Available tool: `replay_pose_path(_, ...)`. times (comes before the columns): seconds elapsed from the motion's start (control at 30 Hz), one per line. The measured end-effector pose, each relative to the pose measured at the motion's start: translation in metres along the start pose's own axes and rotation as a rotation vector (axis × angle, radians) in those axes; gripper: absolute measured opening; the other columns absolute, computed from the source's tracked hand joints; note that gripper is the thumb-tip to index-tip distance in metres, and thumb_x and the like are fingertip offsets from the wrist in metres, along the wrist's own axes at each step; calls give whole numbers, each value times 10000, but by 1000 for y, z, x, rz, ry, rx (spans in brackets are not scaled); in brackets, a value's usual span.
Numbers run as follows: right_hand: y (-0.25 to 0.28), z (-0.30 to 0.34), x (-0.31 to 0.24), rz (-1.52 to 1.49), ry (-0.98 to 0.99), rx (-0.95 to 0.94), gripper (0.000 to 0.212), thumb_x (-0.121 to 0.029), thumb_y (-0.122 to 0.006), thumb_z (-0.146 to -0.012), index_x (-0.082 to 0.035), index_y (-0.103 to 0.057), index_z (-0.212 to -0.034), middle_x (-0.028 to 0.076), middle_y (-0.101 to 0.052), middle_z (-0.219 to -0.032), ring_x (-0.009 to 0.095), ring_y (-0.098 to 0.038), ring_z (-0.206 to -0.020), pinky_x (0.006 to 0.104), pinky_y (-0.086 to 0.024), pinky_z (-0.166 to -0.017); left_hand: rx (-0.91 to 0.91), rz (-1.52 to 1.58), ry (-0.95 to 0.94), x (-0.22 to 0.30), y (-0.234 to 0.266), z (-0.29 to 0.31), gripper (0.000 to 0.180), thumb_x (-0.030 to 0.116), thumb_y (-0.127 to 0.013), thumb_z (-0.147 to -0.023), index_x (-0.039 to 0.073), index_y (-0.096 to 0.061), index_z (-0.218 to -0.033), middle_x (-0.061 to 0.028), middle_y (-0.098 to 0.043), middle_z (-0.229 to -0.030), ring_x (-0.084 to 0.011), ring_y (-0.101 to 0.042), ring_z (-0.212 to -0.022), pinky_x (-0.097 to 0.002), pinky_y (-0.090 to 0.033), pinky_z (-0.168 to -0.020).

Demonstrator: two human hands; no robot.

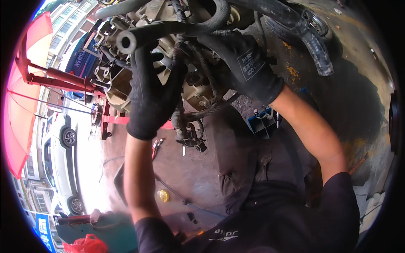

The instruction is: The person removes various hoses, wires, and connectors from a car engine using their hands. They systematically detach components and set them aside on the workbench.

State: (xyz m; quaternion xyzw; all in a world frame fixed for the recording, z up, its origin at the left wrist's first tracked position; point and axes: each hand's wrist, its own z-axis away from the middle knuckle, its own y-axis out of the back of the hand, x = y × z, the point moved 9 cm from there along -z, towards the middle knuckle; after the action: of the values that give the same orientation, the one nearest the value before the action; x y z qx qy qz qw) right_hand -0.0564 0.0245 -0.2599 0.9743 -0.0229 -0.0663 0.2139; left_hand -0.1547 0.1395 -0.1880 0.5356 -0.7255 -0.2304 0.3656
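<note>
Both my hands wear black work gloves and reach into an engine assembly (pixel 120 90). My left hand (pixel 154 90) is raised under the cut end of a thick black hose (pixel 139 39). Its thumb and fingers stand apart, with the thumb beside a corrugated wiring harness (pixel 179 114). My right hand (pixel 247 67) comes in from the right, its fingers stretched toward the harness branches just below the curved hose. Hoses and shadow hide its fingertips and thumb, so I cannot see whether it grips anything. The harness hangs down to a black connector (pixel 194 143).
A red engine stand or hoist (pixel 63 79) is at the left. Red-handled pliers (pixel 157 145) and a yellow ring-shaped item (pixel 163 195) lie on the floor. A blue tray (pixel 259 125) sits by my leg. A wheel (pixel 314 22) lies at the far right; parked cars stand left.
</note>
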Motion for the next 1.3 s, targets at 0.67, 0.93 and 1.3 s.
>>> replay_pose_path(0.67,14,-16,108,-1731,-492,43,316,-119,-551,-970,19,-551,-1254,150,-620,-1189,174,-586,-1116,335,-483,-957,-159,-391,115,52,38,85,638,133,-733,-721,84,-508,-1315,-107,-606,-820,-283,-593,-630,-396,-432,-569)
replay_pose_path(0.93,29,-27,110,234,-245,173,280,-55,-484,-977,22,-545,-1240,155,-598,-1210,239,-588,-1079,356,-456,-949,-549,-620,-32,64,-34,59,475,73,-610,-746,92,-513,-1211,-103,-588,-852,-291,-625,-715,-414,-454,-581)
replay_pose_path(1.3,7,-12,99,-683,-378,145,413,-138,-613,-935,23,-492,-1296,131,-539,-1262,213,-492,-1188,349,-392,-999,-285,-50,-22,37,-16,61,281,76,-620,-724,33,-558,-995,-163,-574,-765,-363,-595,-653,-442,-458,-566)
